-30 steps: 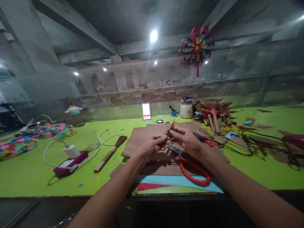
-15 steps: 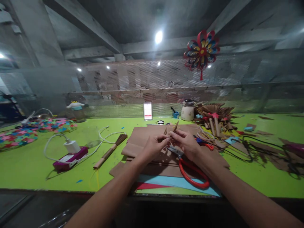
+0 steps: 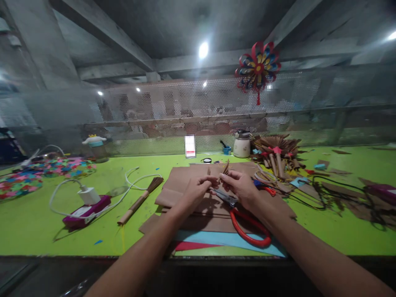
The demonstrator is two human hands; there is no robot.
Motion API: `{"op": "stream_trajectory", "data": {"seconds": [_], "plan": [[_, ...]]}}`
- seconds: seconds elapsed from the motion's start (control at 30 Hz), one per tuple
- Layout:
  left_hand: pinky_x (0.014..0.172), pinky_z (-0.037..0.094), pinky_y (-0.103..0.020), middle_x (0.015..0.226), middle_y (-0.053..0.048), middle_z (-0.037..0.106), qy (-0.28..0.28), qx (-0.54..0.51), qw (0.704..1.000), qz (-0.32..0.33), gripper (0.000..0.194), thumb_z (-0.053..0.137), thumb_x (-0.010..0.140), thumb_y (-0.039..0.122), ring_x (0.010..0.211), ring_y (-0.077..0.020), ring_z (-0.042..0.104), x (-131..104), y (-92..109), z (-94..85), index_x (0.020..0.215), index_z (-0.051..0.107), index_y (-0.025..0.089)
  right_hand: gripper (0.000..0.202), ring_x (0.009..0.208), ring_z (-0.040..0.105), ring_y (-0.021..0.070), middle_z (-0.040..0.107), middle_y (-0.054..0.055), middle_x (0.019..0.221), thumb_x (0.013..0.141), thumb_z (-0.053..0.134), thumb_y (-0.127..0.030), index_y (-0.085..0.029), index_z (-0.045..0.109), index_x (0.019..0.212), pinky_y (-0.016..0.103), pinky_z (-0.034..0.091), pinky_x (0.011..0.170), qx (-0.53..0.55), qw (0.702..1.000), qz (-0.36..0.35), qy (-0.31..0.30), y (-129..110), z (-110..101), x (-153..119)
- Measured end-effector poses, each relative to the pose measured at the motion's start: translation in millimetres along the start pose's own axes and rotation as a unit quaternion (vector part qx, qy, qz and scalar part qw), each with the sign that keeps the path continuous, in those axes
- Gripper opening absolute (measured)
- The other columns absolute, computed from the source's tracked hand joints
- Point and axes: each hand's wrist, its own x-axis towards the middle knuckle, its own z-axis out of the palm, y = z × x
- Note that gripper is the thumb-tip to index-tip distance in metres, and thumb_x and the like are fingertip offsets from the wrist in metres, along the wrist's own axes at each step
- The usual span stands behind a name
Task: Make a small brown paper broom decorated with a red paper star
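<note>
Over the stack (image 3: 177, 180), near the middle of the bench (image 3: 337, 235), I had both hands close together — call that the clock's centre. My left hand (image 3: 199, 189) was pinched narrow, seemingly on a brown slip (image 3: 208, 170) standing up behind its fingers; my right hand (image 3: 243, 188) held a folded piece (image 3: 227, 168) upright between thumb and fingertips. Scissors (image 3: 232, 202) pointed their handles to 5 o'clock, and I couldn't tell whether they rested on the stack or hung from the right hand.

I judged the work on slip and piece to be unfinished: both were small and separate. A bundle (image 3: 140, 202) toward 9 o'clock and a pile (image 3: 268, 142) with a red star (image 3: 276, 150) at 2 o'clock looked further along, while the stack and the blue sheet (image 3: 201, 236) at 6 o'clock seemed material left to use.

Half a second earlier the fingertips all but met; now a gap showed, and slip and piece stood wider apart — the scissors, bundle and pile looked unmoved.
</note>
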Motion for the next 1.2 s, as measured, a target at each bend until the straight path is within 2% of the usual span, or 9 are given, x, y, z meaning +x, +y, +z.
{"op": "stream_trajectory", "data": {"seconds": [0.13,0.37,0.53,0.63,0.87,0.97,1.1,1.2], "plan": [[0.06,0.05,-0.026,0.072,-0.007,0.064,0.008,-0.026,0.999,-0.03,0.017,0.056,0.072,0.02,0.068,-0.0141,0.06,3.0,-3.7,-1.2,0.083,0.065,0.011,0.031,0.046,0.042,0.008,0.051,-0.003,0.051,0.066,0.066,-0.044,-0.014,0.056,0.06,0.022,0.028,0.046,-0.008,1.0,0.015,0.002,-2.1,0.6,-0.5],[0.059,0.047,-0.022,0.074,-0.009,0.065,-0.035,-0.044,0.998,-0.041,0.024,0.065,0.069,0.031,0.067,-0.0137,0.06,-2.7,4.2,5.5,0.079,0.066,0.009,0.036,0.042,0.04,0.0075,0.051,-0.002,0.05,0.068,0.062,-0.049,-0.014,0.058,0.058,0.022,0.025,0.041,-0.043,0.999,0.009,0.01,-5.5,3.1,-1.2],[0.051,0.045,-0.024,0.06,-0.007,0.063,-0.03,-0.018,0.998,-0.059,0.029,0.072,0.059,0.032,0.054,-0.0134,0.058,-1.7,0.1,5.2,0.072,0.066,0.007,0.037,0.04,0.037,0.0075,0.047,-0.003,0.046,0.068,0.061,-0.05,-0.015,0.056,0.057,0.022,0.026,0.039,-0.064,0.998,0.003,0.011,-4.6,5.3,-2.1],[0.051,0.044,-0.024,0.059,-0.006,0.063,-0.044,-0.035,0.995,-0.079,0.029,0.073,0.059,0.031,0.054,-0.0135,0.058,-2.2,-0.5,3.9,0.072,0.065,0.007,0.039,0.039,0.037,0.0075,0.046,-0.003,0.044,0.067,0.061,-0.052,-0.015,0.057,0.055,0.022,0.026,0.039,-0.065,0.998,0.007,0.008,-4.9,5.3,-2.5],[0.056,0.045,-0.023,0.071,-0.008,0.065,-0.058,-0.068,0.992,-0.088,0.025,0.071,0.063,0.03,0.064,-0.0145,0.061,-2.5,0.2,1.2,0.075,0.065,0.008,0.051,0.046,0.048,0.0104,0.057,0.005,0.057,0.067,0.053,-0.062,-0.012,0.062,0.066,0.021,0.033,0.039,0.092,0.993,0.063,0.047,-6.8,2.4,0.9],[0.055,0.045,-0.022,0.07,-0.008,0.065,-0.062,-0.065,0.992,-0.084,0.026,0.07,0.064,0.031,0.063,-0.0136,0.061,-2.1,0.6,1.4,0.076,0.065,0.008,0.05,0.046,0.048,0.0101,0.057,0.005,0.058,0.068,0.053,-0.062,-0.012,0.061,0.069,0.021,0.034,0.04,0.093,0.993,0.063,0.04,-5.6,2.7,1.2],[0.055,0.044,-0.022,0.067,-0.006,0.064,-0.071,-0.055,0.993,-0.079,0.027,0.07,0.064,0.032,0.061,-0.0121,0.059,-3.8,3.5,4.1,0.075,0.065,0.008,0.043,0.048,0.044,0.0086,0.054,0.001,0.056,0.07,0.056,-0.055,-0.013,0.062,0.066,0.02,0.033,0.042,0.033,0.999,0.024,0.006,-4.3,5.6,-1.4],[0.055,0.044,-0.023,0.065,-0.005,0.064,-0.085,-0.041,0.993,-0.065,0.029,0.07,0.063,0.034,0.057,-0.011,0.057,-5.9,4.7,7.2,0.074,0.065,0.008,0.037,0.048,0.042,0.0079,0.052,-0.001,0.054,0.07,0.06,-0.049,-0.013,0.065,0.069,0.021,0.032,0.045,0.001,1.0,0.007,0.003,-3.8,8.2,-3.3]]}}
